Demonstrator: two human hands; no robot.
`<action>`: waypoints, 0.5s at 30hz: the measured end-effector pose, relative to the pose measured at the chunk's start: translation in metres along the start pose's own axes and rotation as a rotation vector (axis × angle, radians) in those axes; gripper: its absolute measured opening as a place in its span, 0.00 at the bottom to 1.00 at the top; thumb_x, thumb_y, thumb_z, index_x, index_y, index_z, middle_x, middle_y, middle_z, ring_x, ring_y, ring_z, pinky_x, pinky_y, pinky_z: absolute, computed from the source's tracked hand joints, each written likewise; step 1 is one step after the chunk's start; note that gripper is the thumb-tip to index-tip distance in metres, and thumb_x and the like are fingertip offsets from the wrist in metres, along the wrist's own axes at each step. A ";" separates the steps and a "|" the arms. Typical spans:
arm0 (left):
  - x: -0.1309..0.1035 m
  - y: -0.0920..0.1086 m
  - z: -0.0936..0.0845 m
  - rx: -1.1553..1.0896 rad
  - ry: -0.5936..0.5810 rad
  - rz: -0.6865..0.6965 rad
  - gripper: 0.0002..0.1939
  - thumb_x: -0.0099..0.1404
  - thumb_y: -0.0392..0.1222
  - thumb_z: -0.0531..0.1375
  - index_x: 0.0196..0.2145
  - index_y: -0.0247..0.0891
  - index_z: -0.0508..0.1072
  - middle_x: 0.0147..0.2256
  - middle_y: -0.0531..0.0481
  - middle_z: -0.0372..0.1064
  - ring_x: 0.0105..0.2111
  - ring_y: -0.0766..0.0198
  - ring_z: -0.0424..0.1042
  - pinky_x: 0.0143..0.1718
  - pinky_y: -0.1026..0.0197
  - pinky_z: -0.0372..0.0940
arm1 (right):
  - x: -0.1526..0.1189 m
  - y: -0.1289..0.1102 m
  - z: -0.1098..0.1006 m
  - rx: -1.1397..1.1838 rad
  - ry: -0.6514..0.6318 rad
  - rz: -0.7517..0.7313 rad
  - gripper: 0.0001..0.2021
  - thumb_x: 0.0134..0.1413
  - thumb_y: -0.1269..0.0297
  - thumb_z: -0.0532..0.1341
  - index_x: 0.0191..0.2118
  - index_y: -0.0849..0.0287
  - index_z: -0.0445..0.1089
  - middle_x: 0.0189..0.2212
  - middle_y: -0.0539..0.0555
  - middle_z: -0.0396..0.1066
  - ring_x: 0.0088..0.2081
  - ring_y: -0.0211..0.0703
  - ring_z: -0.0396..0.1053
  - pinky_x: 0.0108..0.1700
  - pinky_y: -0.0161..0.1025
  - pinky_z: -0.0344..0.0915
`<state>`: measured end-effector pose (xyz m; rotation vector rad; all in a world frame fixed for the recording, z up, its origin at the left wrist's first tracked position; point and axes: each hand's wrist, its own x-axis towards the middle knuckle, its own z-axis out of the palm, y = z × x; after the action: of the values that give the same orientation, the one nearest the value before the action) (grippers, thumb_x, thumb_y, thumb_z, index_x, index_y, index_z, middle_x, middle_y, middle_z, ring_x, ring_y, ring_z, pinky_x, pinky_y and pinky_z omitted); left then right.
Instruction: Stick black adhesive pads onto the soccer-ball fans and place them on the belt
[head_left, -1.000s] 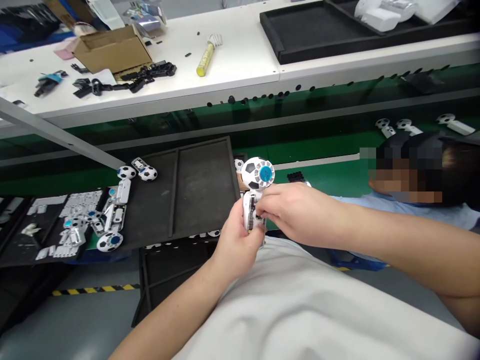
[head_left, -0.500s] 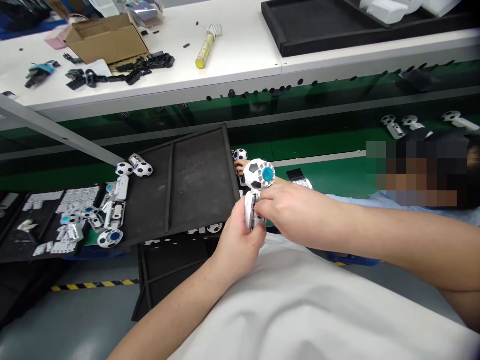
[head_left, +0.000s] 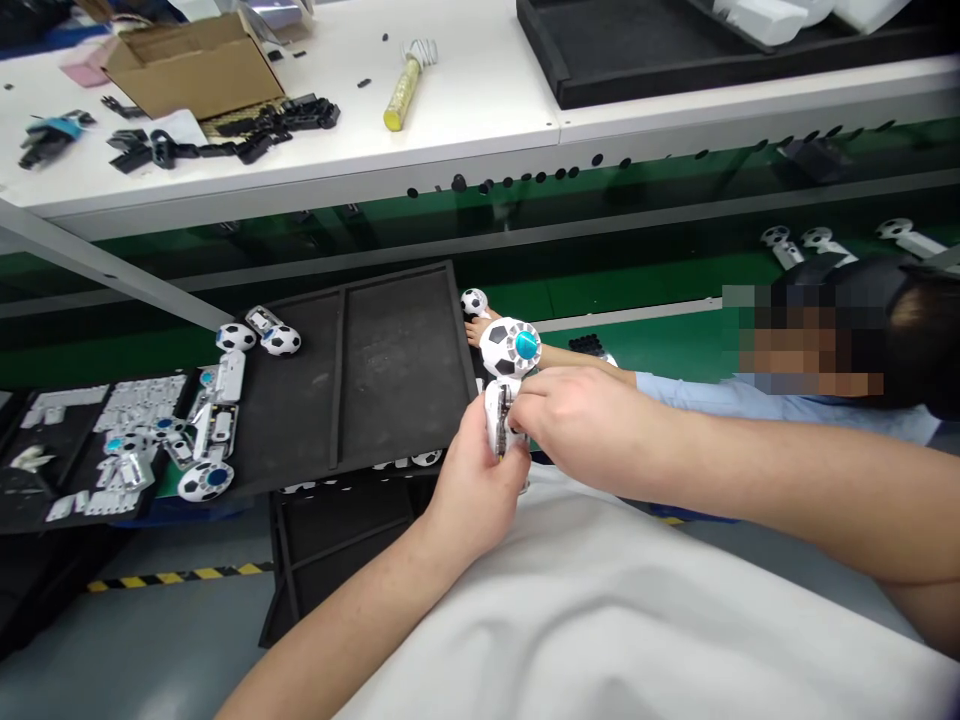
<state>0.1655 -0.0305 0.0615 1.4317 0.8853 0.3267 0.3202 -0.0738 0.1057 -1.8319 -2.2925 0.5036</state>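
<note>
A soccer-ball device [head_left: 510, 347] with a teal round centre and a white handle is held upright over my lap. My left hand [head_left: 484, 480] is wrapped round its handle from below. The fingertips of my right hand [head_left: 559, 405] are pinched together at the handle's open side, where dark inner parts show; whether they hold a small piece is hidden. Just left of the device lies a black divided tray [head_left: 397, 365], with more soccer-ball devices [head_left: 281, 340] at its left edge.
A co-worker's hand [head_left: 477, 328] reaches in behind the device; their head is at the right. Left stands a tray of white parts [head_left: 142, 400]. A white shelf [head_left: 480, 100] above bears a cardboard box [head_left: 199, 70], a yellow-handled tool [head_left: 403, 95] and a black tray [head_left: 555, 70].
The view has shifted slightly. The co-worker's sleeve and forearm show more behind my right hand. Both my hands keep nearly the same hold on the device.
</note>
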 end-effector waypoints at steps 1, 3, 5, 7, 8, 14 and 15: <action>0.000 0.000 0.000 0.009 0.006 0.000 0.20 0.62 0.33 0.57 0.52 0.39 0.66 0.36 0.53 0.70 0.34 0.64 0.69 0.36 0.63 0.65 | 0.000 -0.001 0.001 -0.016 -0.012 0.008 0.09 0.45 0.83 0.60 0.27 0.61 0.68 0.28 0.52 0.71 0.31 0.40 0.67 0.32 0.37 0.59; 0.000 0.001 0.001 0.021 0.007 -0.018 0.21 0.62 0.33 0.57 0.53 0.39 0.66 0.37 0.52 0.70 0.34 0.64 0.69 0.36 0.62 0.66 | 0.000 -0.003 0.004 -0.040 -0.013 0.009 0.08 0.45 0.82 0.60 0.28 0.62 0.70 0.28 0.53 0.70 0.31 0.41 0.67 0.32 0.37 0.59; -0.001 0.000 0.001 0.027 0.006 -0.047 0.22 0.61 0.33 0.57 0.54 0.39 0.65 0.36 0.53 0.70 0.33 0.64 0.69 0.34 0.62 0.66 | -0.001 -0.002 0.008 -0.051 0.022 -0.005 0.08 0.46 0.81 0.60 0.29 0.62 0.71 0.27 0.53 0.70 0.31 0.41 0.67 0.33 0.37 0.59; 0.000 -0.002 0.002 0.035 0.010 -0.065 0.23 0.61 0.34 0.57 0.54 0.39 0.65 0.34 0.53 0.70 0.31 0.63 0.69 0.32 0.62 0.65 | -0.003 0.000 0.011 -0.056 0.035 -0.010 0.08 0.47 0.81 0.59 0.30 0.62 0.71 0.27 0.53 0.70 0.31 0.42 0.67 0.33 0.37 0.59; 0.000 -0.004 0.002 0.043 0.013 -0.063 0.23 0.61 0.34 0.57 0.54 0.40 0.65 0.35 0.52 0.70 0.32 0.62 0.69 0.33 0.61 0.65 | -0.003 0.001 0.012 -0.056 0.037 -0.006 0.07 0.47 0.80 0.60 0.30 0.62 0.71 0.26 0.53 0.69 0.31 0.42 0.67 0.32 0.37 0.58; 0.001 -0.012 0.004 0.029 0.018 -0.020 0.20 0.62 0.36 0.59 0.52 0.40 0.66 0.43 0.48 0.71 0.39 0.60 0.70 0.39 0.58 0.66 | -0.005 0.003 0.018 0.000 0.163 0.135 0.06 0.55 0.74 0.61 0.28 0.60 0.66 0.25 0.51 0.68 0.29 0.41 0.66 0.30 0.37 0.56; 0.001 -0.013 0.004 -0.015 0.025 -0.016 0.19 0.62 0.37 0.59 0.52 0.39 0.65 0.41 0.48 0.71 0.37 0.61 0.70 0.38 0.59 0.67 | -0.006 0.003 0.020 0.041 0.204 0.175 0.05 0.55 0.72 0.62 0.29 0.60 0.66 0.26 0.52 0.69 0.30 0.42 0.67 0.31 0.38 0.57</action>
<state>0.1652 -0.0349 0.0486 1.4086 0.9119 0.3392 0.3176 -0.0823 0.0868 -1.9743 -1.9894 0.3649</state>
